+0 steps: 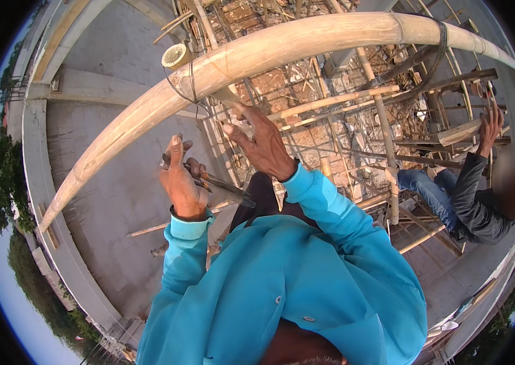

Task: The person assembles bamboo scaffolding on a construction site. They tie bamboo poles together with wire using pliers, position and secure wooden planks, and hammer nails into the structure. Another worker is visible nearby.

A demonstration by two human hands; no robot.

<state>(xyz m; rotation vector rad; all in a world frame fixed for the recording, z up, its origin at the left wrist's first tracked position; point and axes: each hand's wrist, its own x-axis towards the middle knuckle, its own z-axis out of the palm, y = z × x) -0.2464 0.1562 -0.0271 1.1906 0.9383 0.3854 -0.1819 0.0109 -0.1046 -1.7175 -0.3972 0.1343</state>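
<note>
A thick pale bamboo pole (pixel 294 42) arches across the view above both of my hands. Thin dark wire is looped round it near the cut end of another bamboo (pixel 176 56). My right hand (pixel 265 145) reaches up just below this tie, thumb apart from the fingers. Some of its fingertips are partly hidden beside a bamboo piece under the pole. Lower and to the left, my left hand (pixel 184 185) is closed round a dark metal hand tool (pixel 227 186), its kind unclear. The tool's long end slants down toward my body.
Bamboo scaffold poles (pixel 385 134) cross below me, over a rubble-strewn, brick-coloured surface (pixel 276 85). At the right, a person in a dark jacket (pixel 479 204) has one hand raised near a plank (pixel 461 131). Concrete beams (pixel 38 158) frame a grey slab (pixel 99 201) on the left.
</note>
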